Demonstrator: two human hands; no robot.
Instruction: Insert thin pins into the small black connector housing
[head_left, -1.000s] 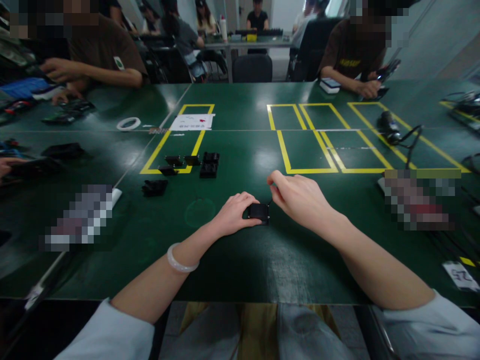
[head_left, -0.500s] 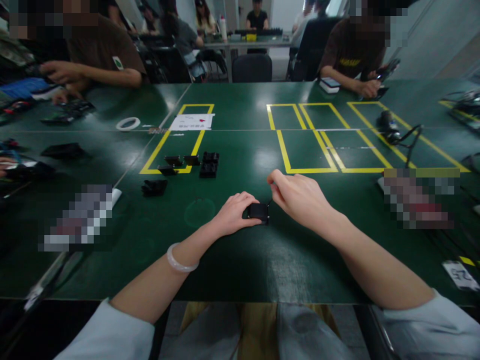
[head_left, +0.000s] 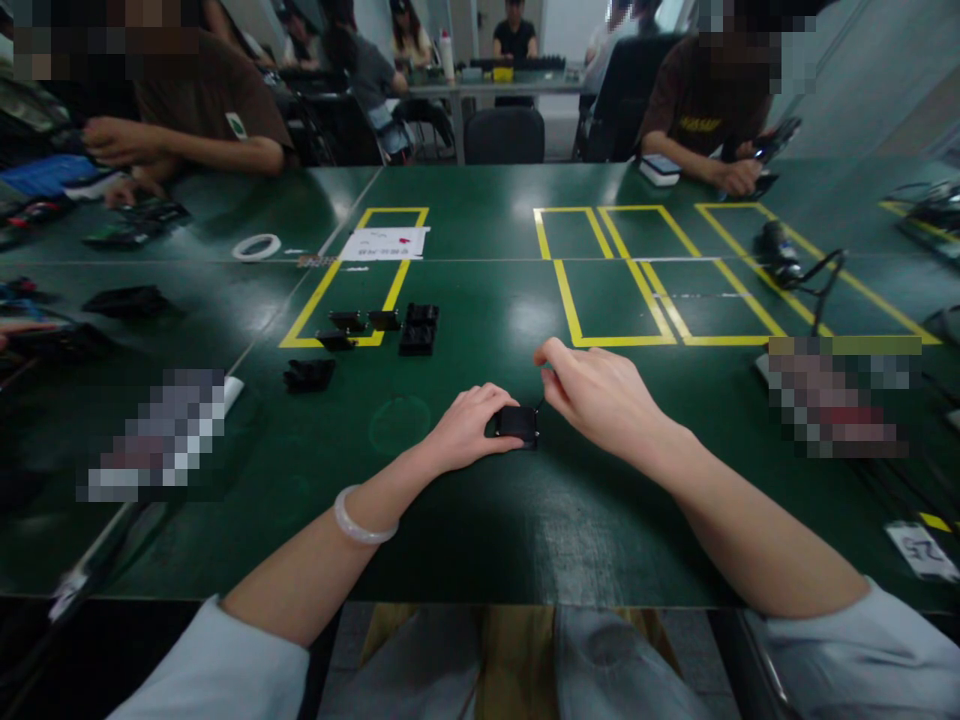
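Close to me, my left hand (head_left: 469, 428) rests on the green table (head_left: 480, 530) and curls around a small black box (head_left: 517, 424), holding it flat. My right hand (head_left: 600, 395) is just beside it, with its fingers pinched tight over the box's far corner (what they pinch is too small to tell). Farther off on the left lie black parts (head_left: 418, 328). Past them sit a paper (head_left: 384, 243) and a tape ring (head_left: 256, 246). People (head_left: 697, 105) sit at the far side.
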